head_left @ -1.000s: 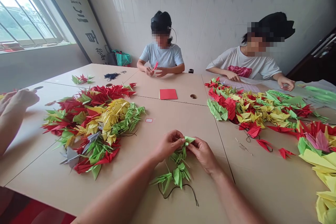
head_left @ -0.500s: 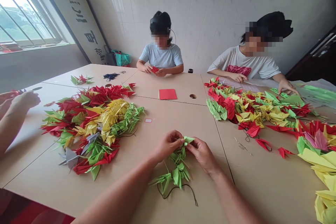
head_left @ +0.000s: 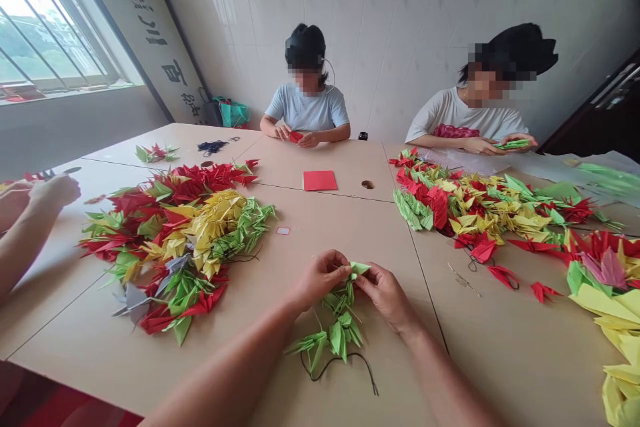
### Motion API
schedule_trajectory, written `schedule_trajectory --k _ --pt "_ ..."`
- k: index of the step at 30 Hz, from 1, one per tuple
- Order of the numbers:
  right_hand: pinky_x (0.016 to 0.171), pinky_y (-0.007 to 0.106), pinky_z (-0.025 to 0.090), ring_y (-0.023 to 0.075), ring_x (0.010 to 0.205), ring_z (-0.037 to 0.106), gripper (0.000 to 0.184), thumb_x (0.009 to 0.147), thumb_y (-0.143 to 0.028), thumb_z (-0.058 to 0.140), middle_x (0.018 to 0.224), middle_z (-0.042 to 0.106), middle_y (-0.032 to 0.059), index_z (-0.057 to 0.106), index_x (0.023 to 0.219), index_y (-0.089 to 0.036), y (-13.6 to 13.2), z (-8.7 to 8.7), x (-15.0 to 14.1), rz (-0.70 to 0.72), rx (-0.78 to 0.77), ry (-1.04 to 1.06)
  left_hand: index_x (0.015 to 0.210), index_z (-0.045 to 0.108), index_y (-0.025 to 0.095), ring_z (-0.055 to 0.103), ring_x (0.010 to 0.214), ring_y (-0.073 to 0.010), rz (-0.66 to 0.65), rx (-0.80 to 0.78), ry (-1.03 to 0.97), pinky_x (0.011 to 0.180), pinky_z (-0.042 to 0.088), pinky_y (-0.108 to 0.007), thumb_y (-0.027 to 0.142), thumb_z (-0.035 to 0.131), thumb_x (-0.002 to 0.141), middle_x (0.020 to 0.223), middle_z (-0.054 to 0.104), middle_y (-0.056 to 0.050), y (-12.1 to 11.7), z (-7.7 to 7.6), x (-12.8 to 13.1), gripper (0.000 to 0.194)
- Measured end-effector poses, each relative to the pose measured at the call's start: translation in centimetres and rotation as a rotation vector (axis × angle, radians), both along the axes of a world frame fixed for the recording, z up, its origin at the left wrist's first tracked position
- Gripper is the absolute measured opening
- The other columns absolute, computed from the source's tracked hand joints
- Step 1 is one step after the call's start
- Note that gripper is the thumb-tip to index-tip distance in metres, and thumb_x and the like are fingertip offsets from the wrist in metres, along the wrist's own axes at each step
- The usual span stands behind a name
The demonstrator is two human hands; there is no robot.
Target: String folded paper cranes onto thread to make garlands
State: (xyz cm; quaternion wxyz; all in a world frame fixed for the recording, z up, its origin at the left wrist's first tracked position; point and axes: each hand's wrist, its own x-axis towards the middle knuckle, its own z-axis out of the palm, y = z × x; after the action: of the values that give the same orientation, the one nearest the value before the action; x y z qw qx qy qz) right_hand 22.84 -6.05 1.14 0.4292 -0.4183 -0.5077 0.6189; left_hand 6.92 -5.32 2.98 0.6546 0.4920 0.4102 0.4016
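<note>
Near the table's front edge, my left hand (head_left: pixel 330 275) and my right hand (head_left: pixel 383 290) pinch a light green folded paper crane (head_left: pixel 359 268) between them, one at each side. Below my fingers lies a short strand of green paper cranes (head_left: pixel 343 333) on the tabletop. A dark cord (head_left: pixel 367 365) trails from the strand toward me. My palms hide part of the strand's upper end.
To the left lies a heap of red, yellow and green cranes (head_left: pixel 210 220); another long heap (head_left: pixel 480 197) is at right. Red paper squares (head_left: pixel 320 180) lie ahead, and a thin needle-like tool (head_left: pixel 464 279) right. Two people sit opposite; another person's hands (head_left: pixel 47 197) work at left.
My hands stay nearly still on the green crane. The person at far right has drawn both hands together and now holds green folded papers.
</note>
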Motion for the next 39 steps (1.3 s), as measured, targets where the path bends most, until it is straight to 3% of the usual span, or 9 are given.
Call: schedule_trajectory --k 39 --pt "0.072 0.033 0.049 0.018 0.075 0.059 0.025 0.072 -0.04 0.068 0.077 0.064 0.0023 0.063 0.083 -0.018 -0.11 0.02 0.06 -0.001 -0.011 0.0 0.079 0.052 0.014 0.049 0.056 -0.0056 -0.012 0.007 0.012 0.053 0.037 -0.018 0.044 0.065 0.072 0.068 0.053 0.001 0.1 -0.04 -0.04 0.033"
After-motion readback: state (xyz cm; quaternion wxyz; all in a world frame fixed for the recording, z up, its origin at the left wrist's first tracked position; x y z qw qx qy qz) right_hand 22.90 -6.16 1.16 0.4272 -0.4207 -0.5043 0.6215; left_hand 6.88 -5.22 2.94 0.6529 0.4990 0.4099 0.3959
